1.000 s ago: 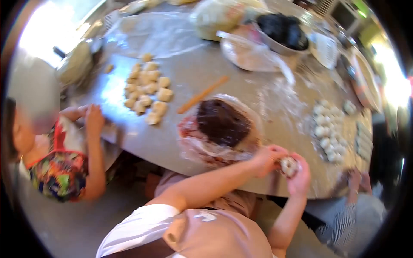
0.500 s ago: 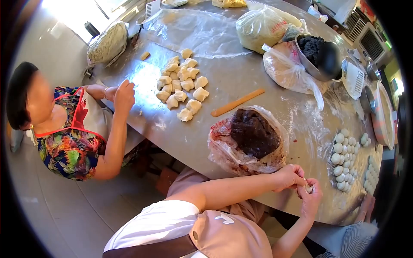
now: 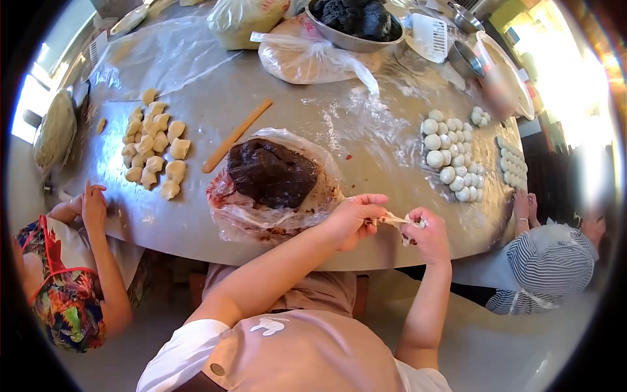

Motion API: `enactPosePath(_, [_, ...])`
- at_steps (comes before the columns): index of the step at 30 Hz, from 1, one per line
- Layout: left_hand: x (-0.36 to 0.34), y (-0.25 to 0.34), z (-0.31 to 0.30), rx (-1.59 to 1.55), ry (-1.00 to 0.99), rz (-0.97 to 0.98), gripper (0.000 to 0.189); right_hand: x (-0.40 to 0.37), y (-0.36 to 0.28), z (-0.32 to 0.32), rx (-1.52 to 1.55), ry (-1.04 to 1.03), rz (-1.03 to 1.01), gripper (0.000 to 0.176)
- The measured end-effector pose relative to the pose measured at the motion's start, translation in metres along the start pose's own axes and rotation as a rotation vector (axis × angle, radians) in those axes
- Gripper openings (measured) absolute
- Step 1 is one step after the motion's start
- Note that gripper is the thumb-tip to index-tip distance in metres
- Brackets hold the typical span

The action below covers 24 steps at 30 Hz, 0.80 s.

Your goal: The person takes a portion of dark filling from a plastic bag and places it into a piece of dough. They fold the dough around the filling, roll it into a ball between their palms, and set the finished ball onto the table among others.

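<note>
Between my two hands stretches a piece of pale dough (image 3: 394,220) over the near edge of the table. My left hand (image 3: 356,219) pinches one end of it, while my right hand (image 3: 428,236) is closed around the other, with white bits showing between the fingers. Just left of my left hand, a big lump of dark brown filling (image 3: 273,175) sits in an opened plastic bag (image 3: 245,219). A wooden stick (image 3: 236,136) lies slantwise behind that bag.
Lumpy dough pieces (image 3: 153,144) lie at the left, round white balls (image 3: 450,153) at the right. Farther back are a bowl (image 3: 356,42) of black paste and a tied bag (image 3: 307,55). Co-workers sit on both sides, one in a striped top (image 3: 548,261).
My view has swung to the right, showing more of the co-worker there. My hands have drawn apart, and the dough now stretches visibly between them.
</note>
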<state>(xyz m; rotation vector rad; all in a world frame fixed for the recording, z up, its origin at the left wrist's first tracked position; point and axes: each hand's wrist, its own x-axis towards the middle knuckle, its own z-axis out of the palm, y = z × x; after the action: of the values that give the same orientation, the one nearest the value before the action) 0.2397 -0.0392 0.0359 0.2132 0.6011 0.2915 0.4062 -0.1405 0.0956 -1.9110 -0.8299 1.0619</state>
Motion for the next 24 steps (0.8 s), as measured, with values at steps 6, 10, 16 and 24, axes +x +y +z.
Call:
enactPosePath(6, [0.004,0.007,-0.011,-0.108,-0.122,0.021,0.006,0.007,0.018,-0.007,0.212,0.165,0.034,0.011])
enactPosePath(10, [0.001,0.004,-0.005,-0.193,-0.067,0.003,0.013,0.005,0.011,0.003,0.567,0.115,0.017,0.012])
enactPosePath(16, [0.003,-0.010,-0.001,0.078,-0.042,0.084,0.017,0.011,0.013,0.033,0.460,0.211,0.039,0.018])
enactPosePath(24, [0.004,-0.030,0.004,0.708,0.072,0.719,0.020,0.004,0.011,0.049,0.489,0.168,0.034,0.018])
